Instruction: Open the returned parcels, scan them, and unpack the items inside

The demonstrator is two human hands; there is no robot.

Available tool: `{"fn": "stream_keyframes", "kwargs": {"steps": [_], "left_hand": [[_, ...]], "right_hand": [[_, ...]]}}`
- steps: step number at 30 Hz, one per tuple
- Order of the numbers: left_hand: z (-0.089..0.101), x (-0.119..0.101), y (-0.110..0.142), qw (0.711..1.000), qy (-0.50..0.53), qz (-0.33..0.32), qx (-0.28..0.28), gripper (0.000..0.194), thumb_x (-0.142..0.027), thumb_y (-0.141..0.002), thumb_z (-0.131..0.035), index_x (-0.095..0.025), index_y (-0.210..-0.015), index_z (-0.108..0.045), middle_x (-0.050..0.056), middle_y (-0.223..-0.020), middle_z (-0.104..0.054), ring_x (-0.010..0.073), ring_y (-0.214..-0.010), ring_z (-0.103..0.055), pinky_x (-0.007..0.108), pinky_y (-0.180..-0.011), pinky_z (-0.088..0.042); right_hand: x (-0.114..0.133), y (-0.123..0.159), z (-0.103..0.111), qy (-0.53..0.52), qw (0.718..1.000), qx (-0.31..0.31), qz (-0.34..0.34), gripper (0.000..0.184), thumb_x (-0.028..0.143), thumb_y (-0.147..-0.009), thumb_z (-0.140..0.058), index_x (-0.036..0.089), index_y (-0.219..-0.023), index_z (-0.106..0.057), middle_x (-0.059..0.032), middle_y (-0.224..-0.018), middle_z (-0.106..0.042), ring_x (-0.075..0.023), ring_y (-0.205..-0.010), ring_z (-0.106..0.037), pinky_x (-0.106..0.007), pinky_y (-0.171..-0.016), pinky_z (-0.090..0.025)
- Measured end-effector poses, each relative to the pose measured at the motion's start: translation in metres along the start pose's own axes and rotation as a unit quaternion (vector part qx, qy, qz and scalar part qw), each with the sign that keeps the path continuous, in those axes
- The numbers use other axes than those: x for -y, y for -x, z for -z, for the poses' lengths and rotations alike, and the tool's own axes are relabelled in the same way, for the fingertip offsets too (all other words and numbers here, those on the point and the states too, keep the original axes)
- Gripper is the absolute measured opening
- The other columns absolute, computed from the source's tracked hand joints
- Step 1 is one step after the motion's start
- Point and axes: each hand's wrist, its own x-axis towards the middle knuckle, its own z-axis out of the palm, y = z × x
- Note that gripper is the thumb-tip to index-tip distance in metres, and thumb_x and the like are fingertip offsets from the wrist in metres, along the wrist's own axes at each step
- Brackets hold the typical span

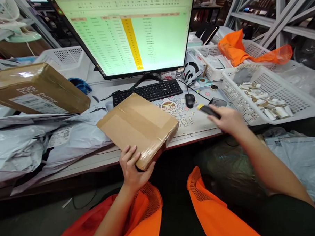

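My left hand [134,169] grips the near corner of a flat brown cardboard box [136,122], thumb on its side and fingers on top. Clear tape shines along the box's near right edge. The box lies tilted at the desk's front edge, partly over the keyboard [150,91]. My right hand [229,119] is closed around a dark utility knife [210,111] with a yellow end, slightly blurred. It is held above the desk to the right of the box, apart from it. Whether a blade is out, I cannot tell. A black mouse [190,100] lies just beyond the knife.
A monitor [130,33] with a spreadsheet stands behind the keyboard. Grey mailer bags [75,132] and a larger carton [41,88] are piled on the left. On the right, a white basket [252,108] holds small rolls. Orange mesh cloth [236,48] drapes over another basket.
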Motion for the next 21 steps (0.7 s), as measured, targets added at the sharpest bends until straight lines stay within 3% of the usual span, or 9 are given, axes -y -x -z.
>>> {"fn": "stream_keyframes", "kwargs": {"steps": [2,4,7,9,13,15,17,19,21], "left_hand": [[0.014,0.021,0.005,0.998,0.065,0.0,0.021,0.063,-0.026,-0.075,-0.087,-0.025,-0.126,-0.052,0.014,-0.131,-0.059,0.0371,-0.139,-0.05,0.066,-0.111,-0.042],[0.028,0.046,0.009,0.99,0.128,0.001,0.055,0.048,-0.029,-0.084,-0.079,-0.026,-0.124,-0.053,0.014,-0.134,-0.059,0.0368,-0.141,-0.049,0.067,-0.111,-0.042],[0.039,0.074,0.008,0.986,0.151,0.031,0.063,0.03,-0.042,-0.097,-0.06,-0.025,-0.121,-0.056,0.017,-0.146,-0.053,0.0365,-0.146,-0.045,0.066,-0.113,-0.04],[0.037,0.079,0.003,0.986,0.141,0.089,0.005,0.032,-0.051,-0.101,-0.049,-0.023,-0.114,-0.057,0.019,-0.152,-0.049,0.0352,-0.146,-0.044,0.062,-0.116,-0.039],[0.018,0.049,-0.003,0.963,0.082,0.235,-0.106,0.031,-0.045,-0.098,-0.059,-0.022,-0.118,-0.055,0.02,-0.152,-0.048,0.0305,-0.14,-0.051,0.053,-0.116,-0.041],[0.009,0.022,0.004,0.96,0.017,0.228,-0.161,0.044,-0.041,-0.095,-0.064,-0.021,-0.131,-0.05,0.022,-0.155,-0.043,0.0306,-0.145,-0.045,0.053,-0.119,-0.037],[0.003,-0.006,0.017,0.964,-0.053,0.168,-0.197,0.058,-0.041,-0.09,-0.07,-0.022,-0.139,-0.047,0.022,-0.162,-0.03,0.0342,-0.154,-0.03,0.059,-0.122,-0.028],[-0.002,-0.03,0.03,0.975,-0.069,0.156,-0.14,0.073,-0.045,-0.085,-0.075,-0.024,-0.148,-0.043,0.022,-0.168,-0.015,0.0388,-0.158,-0.014,0.065,-0.123,-0.021],[-0.007,-0.044,0.038,0.979,-0.015,0.201,-0.043,0.09,-0.054,-0.087,-0.072,-0.026,-0.16,-0.029,0.024,-0.171,-0.001,0.0414,-0.159,-0.002,0.07,-0.121,-0.019]], "right_hand": [[-0.024,-0.004,-0.001,-0.067,0.993,-0.055,-0.077,0.055,0.054,-0.093,-0.059,0.021,-0.135,-0.069,-0.0128,-0.115,-0.075,-0.033,-0.102,-0.069,-0.041,-0.086,-0.052],[-0.031,-0.005,-0.007,-0.158,0.979,-0.064,-0.111,0.055,0.057,-0.09,-0.06,0.019,-0.127,-0.072,-0.0116,-0.109,-0.076,-0.0323,-0.099,-0.069,-0.041,-0.086,-0.052],[-0.005,-0.011,-0.029,-0.285,0.952,-0.003,-0.108,0.055,0.066,-0.088,-0.059,0.016,-0.107,-0.073,-0.0068,-0.081,-0.071,-0.0251,-0.076,-0.065,-0.036,-0.071,-0.051],[0.03,-0.024,-0.051,-0.364,0.927,0.028,-0.089,0.055,0.069,-0.089,-0.057,0.016,-0.1,-0.07,-0.0031,-0.073,-0.066,-0.0205,-0.07,-0.06,-0.032,-0.066,-0.047],[0.098,-0.088,-0.094,-0.523,0.846,0.018,-0.102,0.057,0.074,-0.088,-0.058,0.018,-0.09,-0.066,-0.0033,-0.086,-0.066,-0.0179,-0.081,-0.059,-0.028,-0.072,-0.048],[0.124,-0.125,-0.107,-0.628,0.76,0.052,-0.159,0.056,0.073,-0.09,-0.057,0.018,-0.084,-0.063,-0.0023,-0.081,-0.065,-0.0148,-0.074,-0.058,-0.025,-0.067,-0.048],[0.141,-0.151,-0.113,-0.707,0.668,0.1,-0.21,0.055,0.072,-0.092,-0.058,0.018,-0.079,-0.059,-0.0002,-0.071,-0.061,-0.0113,-0.063,-0.055,-0.022,-0.059,-0.046],[0.148,-0.159,-0.114,-0.74,0.618,0.128,-0.232,0.056,0.072,-0.091,-0.06,0.019,-0.074,-0.055,0.0016,-0.064,-0.057,-0.0096,-0.056,-0.053,-0.021,-0.055,-0.045],[0.142,-0.148,-0.111,-0.746,0.612,0.119,-0.234,0.058,0.075,-0.088,-0.063,0.019,-0.074,-0.055,0.0013,-0.063,-0.057,-0.0104,-0.056,-0.056,-0.021,-0.056,-0.048]]}}
